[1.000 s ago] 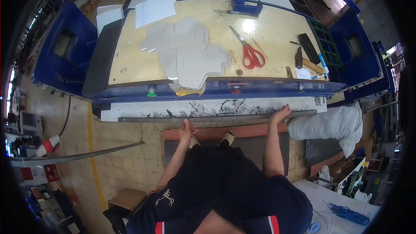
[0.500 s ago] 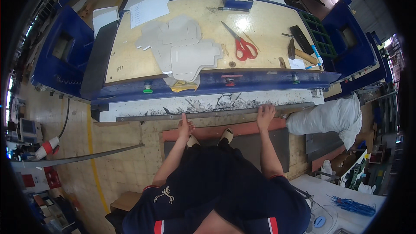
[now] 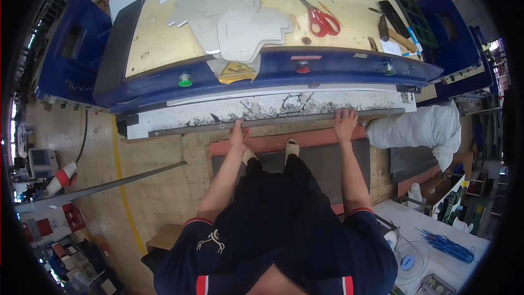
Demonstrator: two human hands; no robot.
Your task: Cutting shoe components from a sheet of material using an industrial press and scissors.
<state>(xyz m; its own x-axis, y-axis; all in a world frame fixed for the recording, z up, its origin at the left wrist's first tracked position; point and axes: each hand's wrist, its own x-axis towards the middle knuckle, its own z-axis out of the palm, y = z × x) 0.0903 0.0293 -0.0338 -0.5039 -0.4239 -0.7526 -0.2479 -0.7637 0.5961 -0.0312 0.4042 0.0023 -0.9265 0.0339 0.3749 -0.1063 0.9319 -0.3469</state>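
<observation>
A wide white board (image 3: 207,107) with a dark metal strip (image 3: 295,121) along its near edge sticks out toward me from under the blue machine's front. Dark scraps and specks lie across it. My left hand (image 3: 238,135) holds the strip edge left of centre, thumb on top and fingers below. Farther right, my right hand (image 3: 345,124) is hooked over the same edge, fingertips on top and the thumb out of sight. Above the board, grey cut sheet pieces (image 3: 248,33) overlap on the wooden machine bed (image 3: 158,49), and red-handled scissors (image 3: 322,22) lie to their right.
A hammer (image 3: 401,39) and pens lie at the bed's right. Green (image 3: 185,80) and red (image 3: 302,68) buttons line the blue front. A stuffed white sack (image 3: 417,131) stands right of the board. A grey rail (image 3: 109,184) juts in from the left. Blue ties (image 3: 447,245) lie on the right-hand table.
The white board sticks out farther from under the blue front, toward me, with both hands still at its edge. The whole view has tilted, so the machine bed sits higher in it.
</observation>
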